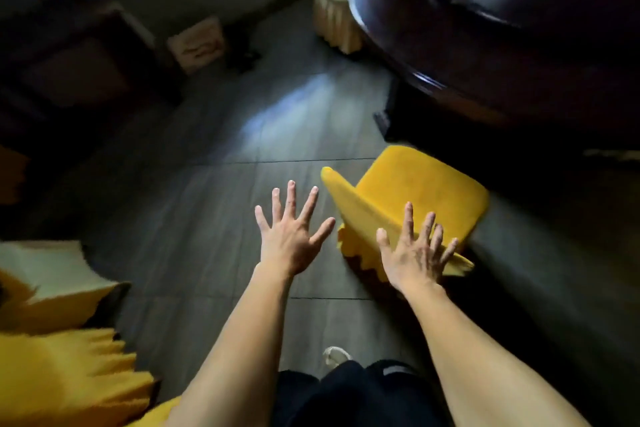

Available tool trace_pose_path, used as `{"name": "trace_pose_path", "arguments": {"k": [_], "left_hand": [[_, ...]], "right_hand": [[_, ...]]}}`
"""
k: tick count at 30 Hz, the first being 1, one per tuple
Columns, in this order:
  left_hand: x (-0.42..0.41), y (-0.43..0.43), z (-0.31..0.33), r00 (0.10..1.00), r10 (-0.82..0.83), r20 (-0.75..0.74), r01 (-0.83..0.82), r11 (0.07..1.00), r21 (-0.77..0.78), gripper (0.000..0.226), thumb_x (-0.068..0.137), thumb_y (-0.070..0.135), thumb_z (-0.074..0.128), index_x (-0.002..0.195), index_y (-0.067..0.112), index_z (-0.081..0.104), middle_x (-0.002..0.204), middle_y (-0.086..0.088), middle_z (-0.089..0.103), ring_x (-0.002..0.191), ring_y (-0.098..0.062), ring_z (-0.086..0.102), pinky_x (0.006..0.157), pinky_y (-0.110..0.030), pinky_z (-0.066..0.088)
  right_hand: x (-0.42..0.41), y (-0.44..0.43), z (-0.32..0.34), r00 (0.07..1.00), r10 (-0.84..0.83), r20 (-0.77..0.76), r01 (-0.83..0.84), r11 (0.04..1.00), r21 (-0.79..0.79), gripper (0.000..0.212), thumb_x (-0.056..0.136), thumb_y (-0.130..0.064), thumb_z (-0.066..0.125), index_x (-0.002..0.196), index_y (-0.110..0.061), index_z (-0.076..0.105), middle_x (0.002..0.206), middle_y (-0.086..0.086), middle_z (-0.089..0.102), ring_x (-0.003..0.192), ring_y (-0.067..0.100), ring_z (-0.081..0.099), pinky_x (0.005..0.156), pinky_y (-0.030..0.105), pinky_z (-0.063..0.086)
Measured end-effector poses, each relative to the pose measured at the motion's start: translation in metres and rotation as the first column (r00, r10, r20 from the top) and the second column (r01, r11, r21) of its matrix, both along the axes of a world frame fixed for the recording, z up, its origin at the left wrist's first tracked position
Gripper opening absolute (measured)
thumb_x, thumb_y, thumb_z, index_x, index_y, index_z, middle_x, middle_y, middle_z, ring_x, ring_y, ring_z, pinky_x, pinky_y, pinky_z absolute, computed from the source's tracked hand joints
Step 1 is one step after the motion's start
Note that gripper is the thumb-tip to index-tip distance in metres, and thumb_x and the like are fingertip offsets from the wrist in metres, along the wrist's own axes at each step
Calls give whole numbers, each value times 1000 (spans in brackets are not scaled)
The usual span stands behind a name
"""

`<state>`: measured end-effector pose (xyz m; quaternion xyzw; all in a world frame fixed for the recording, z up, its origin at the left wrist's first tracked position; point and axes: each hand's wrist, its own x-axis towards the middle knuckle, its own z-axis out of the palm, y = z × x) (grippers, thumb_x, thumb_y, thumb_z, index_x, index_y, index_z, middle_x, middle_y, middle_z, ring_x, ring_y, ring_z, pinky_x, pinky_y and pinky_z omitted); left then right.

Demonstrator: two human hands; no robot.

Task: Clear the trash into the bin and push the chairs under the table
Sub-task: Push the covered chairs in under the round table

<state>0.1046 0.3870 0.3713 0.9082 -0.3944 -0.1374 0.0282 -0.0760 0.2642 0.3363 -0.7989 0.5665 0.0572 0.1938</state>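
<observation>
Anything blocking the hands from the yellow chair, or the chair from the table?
Nothing visible. The right hand is at the backrest of the yellow chair, and the left hand is over the floor beside it. Only floor shows between the chair and the dark table; under the table is too shadowed to check.

Left hand [289,236]: fingers straight and spread wide, back of the hand facing up.
Right hand [414,255]: fingers straight and spread, back facing up, just right of the other hand.
Left arm [235,340]: bare, reaching forward from near to far.
Right arm [485,350]: bare, reaching forward, beside the other arm.
</observation>
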Motion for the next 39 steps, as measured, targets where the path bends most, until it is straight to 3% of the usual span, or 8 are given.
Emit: {"name": "trace_pose_path", "arguments": {"k": [2, 7, 15, 21, 26, 32, 35, 39], "left_hand": [[-3, -32, -4, 992, -124, -12, 124, 992, -23, 77, 88, 82, 10, 156, 50, -7, 170, 0, -13, 156, -29, -12, 118, -67, -1], [-5, -79, -17, 929, -369, -21, 369, 929, -25, 77, 90, 81, 15, 158, 47, -1, 171, -2, -9, 156, -31, -9, 118, -68, 3], [30, -113, -51, 774, -633, -21, 633, 773, 31, 73, 88, 81, -4, 155, 53, 2, 170, 6, -10, 155, -26, -15, 112, -71, -17], [46, -143, -52, 780, -624, 50, 624, 781, 15, 85, 88, 85, 0, 157, 43, 24, 170, 0, 11, 157, -30, 6, 119, -65, -7], [41, -146, -61, 791, -598, 126, 608, 792, -59, 74, 94, 78, 23, 143, 34, 55, 160, -3, 40, 150, -34, 32, 120, -66, 7], [44, -159, -71, 785, -576, 227, 613, 775, -154, 70, 95, 73, 27, 139, 30, 60, 157, -5, 45, 147, -35, 37, 120, -67, 10], [46, -170, -71, 784, -571, 244, 613, 775, -152, 72, 95, 73, 22, 142, 31, 57, 158, -4, 44, 148, -34, 37, 119, -66, 10], [49, -192, -71, 786, -563, 257, 608, 780, -150, 72, 96, 73, 19, 142, 31, 57, 158, -4, 44, 148, -34, 36, 120, -66, 9]], "right_hand": [[-21, -11, -1, 995, -99, -27, 101, 992, 69, 77, 99, -70, 25, 164, -35, 4, 172, 15, 7, 156, 36, 13, 124, 61, -3], [-24, -20, 4, 993, -113, -32, 117, 982, 149, 72, 98, -73, 15, 162, -40, 15, 172, 12, 10, 156, 34, 13, 125, 59, -2], [27, -21, -6, 948, -316, -50, 318, 947, 39, 73, 96, -74, 17, 159, -39, 26, 171, 11, 20, 156, 32, 14, 122, 62, -3], [45, -33, -12, 939, -328, -106, 323, 944, -60, 75, 92, -63, 18, 157, -31, 39, 169, 16, 23, 156, 33, 18, 123, 62, -6], [43, -35, -21, 945, -324, -34, 311, 929, -201, 73, 88, -58, 33, 149, -23, 53, 160, 21, 40, 145, 39, 42, 122, 65, 14], [45, -47, -30, 945, -328, -13, 311, 909, -278, 74, 88, -58, 35, 151, -23, 51, 161, 19, 40, 144, 38, 44, 123, 63, 15], [47, -58, -29, 939, -344, -10, 329, 907, -263, 76, 87, -58, 30, 154, -25, 47, 164, 18, 35, 147, 36, 39, 125, 61, 8], [52, -78, -28, 937, -350, 5, 336, 895, -291, 76, 87, -57, 30, 152, -24, 50, 162, 18, 39, 145, 36, 42, 124, 62, 11]]}}
